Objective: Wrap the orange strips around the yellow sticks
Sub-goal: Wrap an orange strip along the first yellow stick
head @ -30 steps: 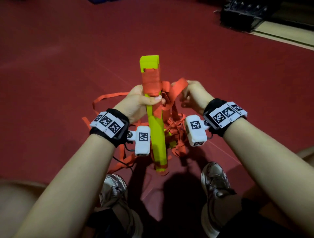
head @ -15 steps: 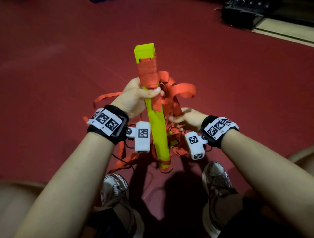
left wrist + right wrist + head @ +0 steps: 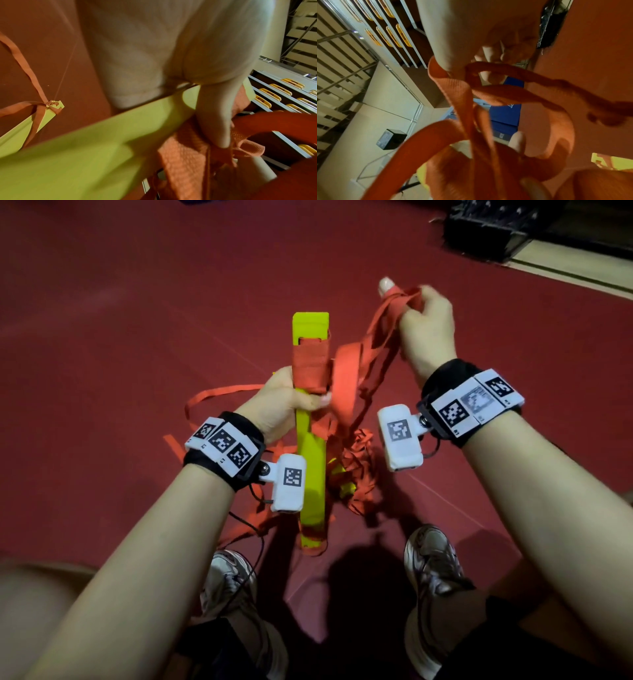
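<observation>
A long yellow stick (image 3: 311, 446) stands nearly upright over the red floor, with a band of orange strip (image 3: 310, 362) wound around it near its top. My left hand (image 3: 291, 402) grips the stick just below that band, thumb across the front; the left wrist view shows the stick (image 3: 96, 142) under the palm. My right hand (image 3: 423, 326) is raised to the right of the stick and holds a bunch of orange strip (image 3: 383, 337), which hangs in loops down to the pile. In the right wrist view the strip (image 3: 465, 94) loops out of the curled fingers.
A tangled pile of orange strips (image 3: 356, 467) lies on the red floor (image 3: 120, 320) beside the stick, with another yellow stick (image 3: 337, 474) partly buried in it. My two shoes (image 3: 430, 556) stand close below. A black crate (image 3: 489, 231) sits at the far right.
My right hand has dropped low beside the stick, then risen up and to the right, drawing the orange strip with it. The left hand kept its hold on the stick.
</observation>
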